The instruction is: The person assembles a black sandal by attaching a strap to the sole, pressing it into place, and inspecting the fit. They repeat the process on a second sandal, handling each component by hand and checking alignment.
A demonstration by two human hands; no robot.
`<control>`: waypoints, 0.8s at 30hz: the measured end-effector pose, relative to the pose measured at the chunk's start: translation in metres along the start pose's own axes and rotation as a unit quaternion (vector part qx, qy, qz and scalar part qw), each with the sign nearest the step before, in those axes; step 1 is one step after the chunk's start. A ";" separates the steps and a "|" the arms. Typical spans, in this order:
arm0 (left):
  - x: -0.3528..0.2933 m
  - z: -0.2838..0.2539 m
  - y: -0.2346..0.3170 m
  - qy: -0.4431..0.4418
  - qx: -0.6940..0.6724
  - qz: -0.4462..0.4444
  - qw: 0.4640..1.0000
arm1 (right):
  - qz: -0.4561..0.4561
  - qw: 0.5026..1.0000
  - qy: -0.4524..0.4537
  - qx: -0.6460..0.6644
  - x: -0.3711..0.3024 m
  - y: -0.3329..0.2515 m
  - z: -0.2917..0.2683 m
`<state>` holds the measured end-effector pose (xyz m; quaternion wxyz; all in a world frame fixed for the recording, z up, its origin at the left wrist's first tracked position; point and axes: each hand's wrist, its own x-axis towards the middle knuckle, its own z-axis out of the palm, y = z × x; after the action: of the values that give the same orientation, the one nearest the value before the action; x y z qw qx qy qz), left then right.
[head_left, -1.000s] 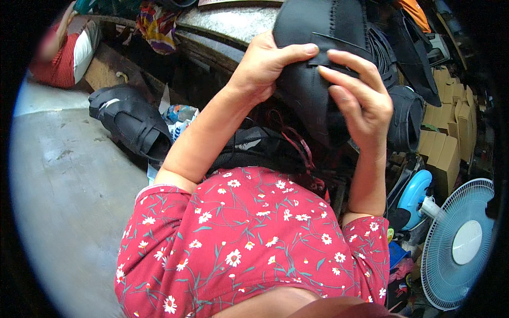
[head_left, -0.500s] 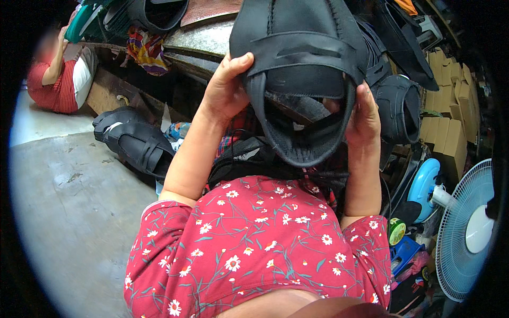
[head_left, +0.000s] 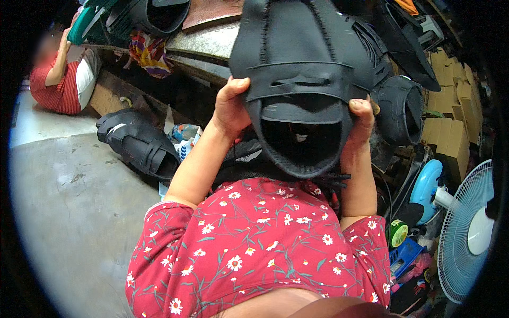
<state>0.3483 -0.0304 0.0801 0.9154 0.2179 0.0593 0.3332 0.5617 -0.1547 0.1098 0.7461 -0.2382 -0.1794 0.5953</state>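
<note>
Both hands hold up a black shoe upper [head_left: 299,45] of loafer shape, with a strap across its front and stitched seams. Its opening points toward me and its toe points away. My left hand [head_left: 231,106] grips the left edge, thumb on top beside the strap. On the opposite edge, my right hand [head_left: 360,119] is closed in the same manner, its thumb bent against the side. The other fingers of both hands are mostly hidden behind the upper. Just right of it, another black upper [head_left: 398,108] stands with its opening showing.
Stacked black uppers [head_left: 140,143] lie at the left, above the grey floor [head_left: 74,212]. A worktop [head_left: 209,43] is beyond my hands. Cardboard pieces [head_left: 445,138] and a standing fan [head_left: 466,228] are on the right. Far left, a person in red [head_left: 58,82] handles a green object [head_left: 81,25].
The upper has tilted and come slightly lower, its opening now facing me more squarely. My right thumb has bent onto its edge, and my left hand has dropped slightly.
</note>
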 end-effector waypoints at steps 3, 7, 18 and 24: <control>-0.001 -0.006 0.006 0.009 -0.030 0.006 0.999 | 0.010 0.997 0.012 -0.077 0.002 -0.002 0.007; -0.004 -0.009 0.011 -0.018 -0.054 0.013 0.998 | 0.001 0.993 -0.032 -0.117 0.006 -0.008 0.014; 0.002 -0.007 0.035 0.075 0.176 0.046 0.980 | -0.016 0.979 -0.044 -0.197 0.006 -0.007 0.029; 0.004 0.033 0.039 0.192 0.627 0.253 0.712 | -0.011 0.977 -0.004 -0.212 0.006 -0.011 0.032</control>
<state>0.3372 -0.0136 0.1271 0.4194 0.6795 0.3721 0.4732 0.5538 -0.1457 0.1423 0.6845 -0.3868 -0.3069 0.5363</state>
